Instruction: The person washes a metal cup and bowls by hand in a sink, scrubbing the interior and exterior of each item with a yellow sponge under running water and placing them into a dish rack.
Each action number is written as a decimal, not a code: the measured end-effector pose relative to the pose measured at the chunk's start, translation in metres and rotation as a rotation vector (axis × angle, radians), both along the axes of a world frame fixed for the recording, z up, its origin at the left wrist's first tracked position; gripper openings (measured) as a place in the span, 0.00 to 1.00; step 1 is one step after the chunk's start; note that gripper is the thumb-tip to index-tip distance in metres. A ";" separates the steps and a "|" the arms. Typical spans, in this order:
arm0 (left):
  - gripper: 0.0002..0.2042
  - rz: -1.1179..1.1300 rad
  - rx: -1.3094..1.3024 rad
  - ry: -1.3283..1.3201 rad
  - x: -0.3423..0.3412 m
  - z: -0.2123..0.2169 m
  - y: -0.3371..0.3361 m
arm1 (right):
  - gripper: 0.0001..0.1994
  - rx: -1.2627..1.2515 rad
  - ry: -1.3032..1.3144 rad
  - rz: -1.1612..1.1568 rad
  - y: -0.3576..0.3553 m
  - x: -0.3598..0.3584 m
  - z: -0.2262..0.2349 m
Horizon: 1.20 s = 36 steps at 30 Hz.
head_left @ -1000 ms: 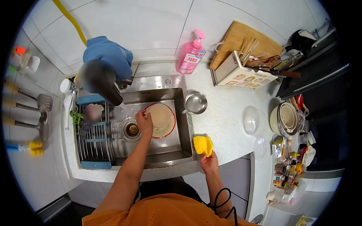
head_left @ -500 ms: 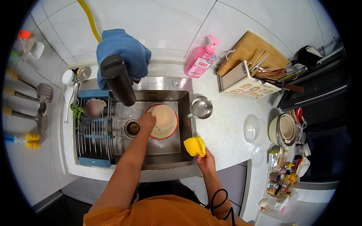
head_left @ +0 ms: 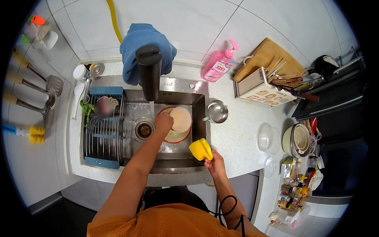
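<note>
Our orange short-sleeved cotton top (head_left: pixel 169 221) across the shoulders, our two forearms bare from the sleeves down, our left hand (head_left: pixel 164 121) and our right hand (head_left: pixel 216 164) without gloves or rings, a thin black cable (head_left: pixel 226 205) looping beside our right arm

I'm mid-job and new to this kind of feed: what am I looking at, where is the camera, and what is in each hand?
There is no machine here: a person works with two bare hands. The one round picture comes from a wide fisheye camera on their head, looking down, so straight edges bend near the rim. The left hand reaches into the steel sink and grips a pale bowl above a red-rimmed plate, under the black faucet. The right hand holds a yellow sponge at the sink's front edge. On the counter are a small steel bowl, a pink pump bottle and a wooden cutting board.
</note>
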<state>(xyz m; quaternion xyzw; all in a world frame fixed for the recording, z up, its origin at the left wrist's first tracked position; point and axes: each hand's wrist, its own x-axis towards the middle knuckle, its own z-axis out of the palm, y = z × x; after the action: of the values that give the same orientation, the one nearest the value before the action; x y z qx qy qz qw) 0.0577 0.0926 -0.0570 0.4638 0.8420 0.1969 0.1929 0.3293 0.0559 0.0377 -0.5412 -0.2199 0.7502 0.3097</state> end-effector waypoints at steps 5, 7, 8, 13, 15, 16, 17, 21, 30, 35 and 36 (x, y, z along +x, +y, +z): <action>0.10 0.099 0.132 -0.101 0.001 -0.007 -0.002 | 0.15 -0.024 -0.013 0.006 -0.005 0.003 -0.007; 0.10 0.152 0.149 -0.144 -0.001 -0.010 -0.002 | 0.15 -0.036 -0.018 0.013 -0.007 0.004 -0.010; 0.11 0.178 0.137 -0.158 -0.003 -0.016 0.001 | 0.15 -0.038 -0.020 0.017 -0.007 0.004 -0.010; 0.11 0.265 0.067 -0.164 -0.003 -0.015 0.012 | 0.14 -0.044 -0.035 0.023 -0.004 0.003 -0.007; 0.12 0.192 0.002 -0.072 -0.002 -0.023 0.016 | 0.14 -0.053 -0.042 0.029 -0.002 0.004 -0.007; 0.11 0.206 0.021 -0.044 0.000 -0.023 0.018 | 0.14 -0.051 -0.034 0.035 -0.002 0.004 -0.008; 0.10 0.220 0.039 -0.017 0.001 -0.023 0.018 | 0.14 -0.049 -0.026 0.042 -0.002 0.003 -0.008; 0.08 0.163 -0.048 0.057 0.001 -0.018 0.020 | 0.14 -0.050 -0.052 0.062 0.000 0.001 -0.010; 0.09 0.060 -0.114 -0.013 -0.009 -0.015 0.008 | 0.12 -0.082 0.008 0.024 0.010 -0.006 -0.020; 0.10 -0.030 -0.159 -0.053 -0.009 -0.010 0.006 | 0.09 -0.102 0.048 -0.007 0.020 -0.005 -0.020; 0.10 -0.031 -0.147 -0.060 -0.009 -0.010 0.006 | 0.09 -0.116 0.075 -0.016 0.023 -0.003 -0.022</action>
<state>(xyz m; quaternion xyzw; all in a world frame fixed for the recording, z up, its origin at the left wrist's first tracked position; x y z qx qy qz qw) 0.0489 0.0988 -0.0668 0.4552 0.8407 0.1455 0.2548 0.3268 0.0786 0.0160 -0.5317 -0.1601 0.7789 0.2916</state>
